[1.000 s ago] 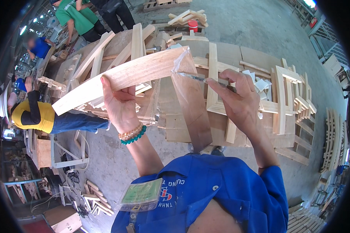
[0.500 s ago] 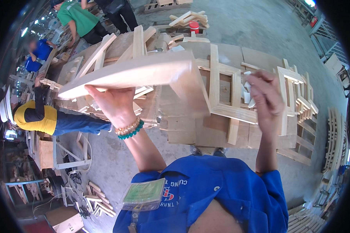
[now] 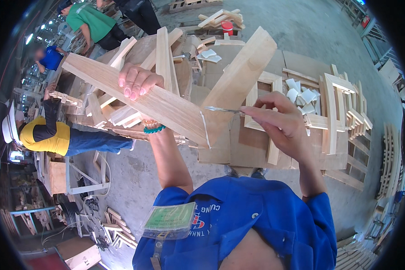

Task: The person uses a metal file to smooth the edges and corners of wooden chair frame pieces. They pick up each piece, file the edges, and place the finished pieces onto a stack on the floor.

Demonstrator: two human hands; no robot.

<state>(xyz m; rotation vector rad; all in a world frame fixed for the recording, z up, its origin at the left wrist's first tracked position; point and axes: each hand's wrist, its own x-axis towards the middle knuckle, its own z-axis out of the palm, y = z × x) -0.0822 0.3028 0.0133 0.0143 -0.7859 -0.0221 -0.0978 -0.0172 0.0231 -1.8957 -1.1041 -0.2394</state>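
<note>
My left hand (image 3: 139, 83) grips one arm of an L-shaped wooden frame piece (image 3: 171, 109), fingers over its upper face. Its two pale boards meet at an angled corner, raised above the table. Along that joint runs a thin white bead (image 3: 205, 128) that looks like glue or filler. Between the thumb and fingers of my right hand (image 3: 281, 123) is a slim metal tool with a narrow flat blade (image 3: 222, 109). The blade points left, close to the corner joint; whether it touches the wood I cannot tell.
Cardboard (image 3: 215, 156) covers the table. White crumpled pieces (image 3: 308, 96) lie at the right near wooden frames (image 3: 339, 83). More wooden parts (image 3: 163, 63) lie at the left. A red container (image 3: 227, 29) stands at the back. People in yellow (image 3: 49, 137) and green (image 3: 92, 22) are at the left.
The wooden piece has turned over, bringing its corner joint and white bead into view. My left fingers now lie over its top. My right hand has moved left and lower, with the tool now visible.
</note>
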